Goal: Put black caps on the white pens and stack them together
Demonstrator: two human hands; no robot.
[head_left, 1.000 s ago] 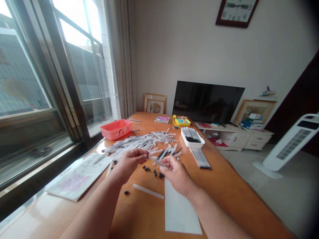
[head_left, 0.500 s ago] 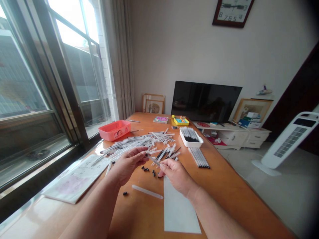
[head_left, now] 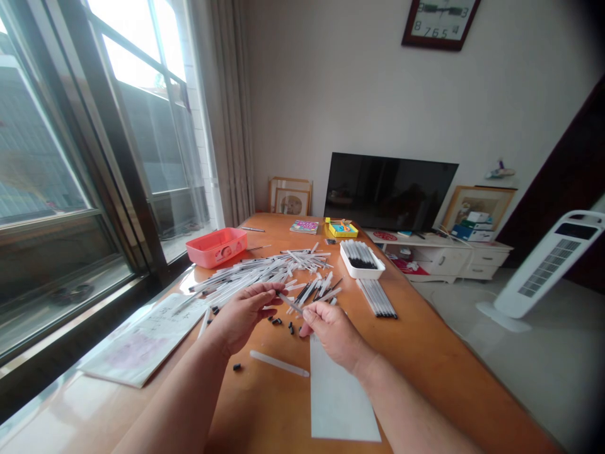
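Note:
Between both hands is a slim, translucent pen tube [head_left: 292, 304] with a dark tip at its left end. My left hand [head_left: 250, 310] closes thumb and forefinger on that dark end. The other end sits in the pinch of my right hand [head_left: 328, 325]. Just below lie several small black caps [head_left: 291, 328] and one loose white pen barrel [head_left: 278, 363]. Beyond my hands spreads a heap of loose pen parts [head_left: 250, 272], clear tubes and black pieces mixed. A white tray [head_left: 363, 272] at the right holds pens, with a neat row of pens [head_left: 377, 297] in front.
A red plastic box [head_left: 215, 253] stands at the left beyond the heap. A worn booklet [head_left: 142, 340] lies at left; a pale paper sheet [head_left: 343, 397] lies under my right forearm. A yellow box [head_left: 343, 231] stands at the table's far end.
The left fingertips have shifted slightly on the tube's dark end, and the left hand sits a touch lower. The right hand keeps its pinch, almost still.

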